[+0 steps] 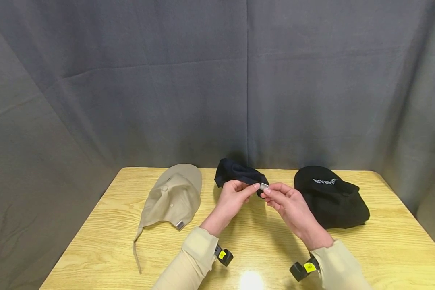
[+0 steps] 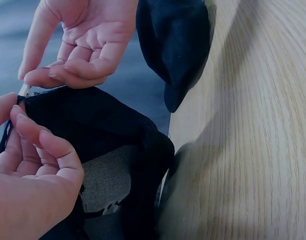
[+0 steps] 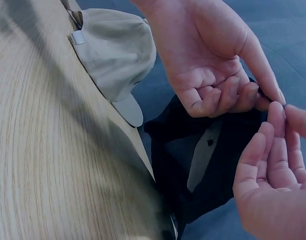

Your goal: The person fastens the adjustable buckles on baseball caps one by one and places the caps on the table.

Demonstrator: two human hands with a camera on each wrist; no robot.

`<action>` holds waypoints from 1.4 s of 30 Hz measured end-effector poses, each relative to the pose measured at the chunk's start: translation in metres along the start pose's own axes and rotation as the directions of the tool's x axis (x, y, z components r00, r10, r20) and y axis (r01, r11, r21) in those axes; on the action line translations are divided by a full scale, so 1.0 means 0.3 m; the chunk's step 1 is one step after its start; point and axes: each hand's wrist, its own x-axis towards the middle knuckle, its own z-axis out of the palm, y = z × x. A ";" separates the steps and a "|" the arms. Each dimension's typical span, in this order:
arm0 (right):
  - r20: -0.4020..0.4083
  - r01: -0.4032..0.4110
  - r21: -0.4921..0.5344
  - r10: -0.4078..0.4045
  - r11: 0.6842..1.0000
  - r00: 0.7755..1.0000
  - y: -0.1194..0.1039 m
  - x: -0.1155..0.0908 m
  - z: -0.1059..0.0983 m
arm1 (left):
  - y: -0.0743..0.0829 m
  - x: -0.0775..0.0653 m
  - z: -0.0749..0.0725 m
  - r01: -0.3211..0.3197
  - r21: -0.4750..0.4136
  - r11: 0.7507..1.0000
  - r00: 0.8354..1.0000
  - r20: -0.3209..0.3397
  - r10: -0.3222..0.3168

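Navy cap (image 1: 237, 171) held over the table's (image 1: 105, 241) far middle
Left hand (image 1: 232, 198) pinches it beside the clasp (image 1: 264, 186); right hand (image 1: 291, 204) pinches the clasp itself. Tan cap (image 1: 177, 197) on the table's left, black cap (image 1: 330, 203) on its right.

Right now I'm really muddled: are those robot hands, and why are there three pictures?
No robot here, just a person's two bare hands. The wide picture comes from a camera on the head, looking forward and down. The other two come from little black cameras, one on each wrist. On the pale wooden table lie a beige cloth cap, left, and a black cloth cap with white letters, right. Between them, the left hand and right hand pinch a dark navy cloth cap around its small silver buckle.
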 end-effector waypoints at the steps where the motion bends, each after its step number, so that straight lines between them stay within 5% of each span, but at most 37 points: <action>1: 0.003 -0.003 0.004 0.003 1.000 1.000 -0.001 -0.001 -0.001 | 0.000 0.000 0.000 0.001 -0.005 1.000 1.000 0.001 -0.001; 10: 0.050 -0.002 0.033 0.001 0.999 0.999 -0.001 -0.001 -0.006 | -0.014 0.004 -0.004 -0.006 -0.047 0.999 1.000 0.002 0.006; 28: -0.052 -0.002 -0.046 -0.001 0.999 0.999 0.001 -0.001 -0.004 | -0.020 0.001 0.008 0.011 -0.064 0.998 0.999 0.045 -0.009; 42: -0.092 0.047 -0.127 -0.058 0.991 0.994 0.000 -0.003 0.007 | -0.018 0.019 -0.011 0.002 -0.265 0.964 0.999 -0.032 -0.011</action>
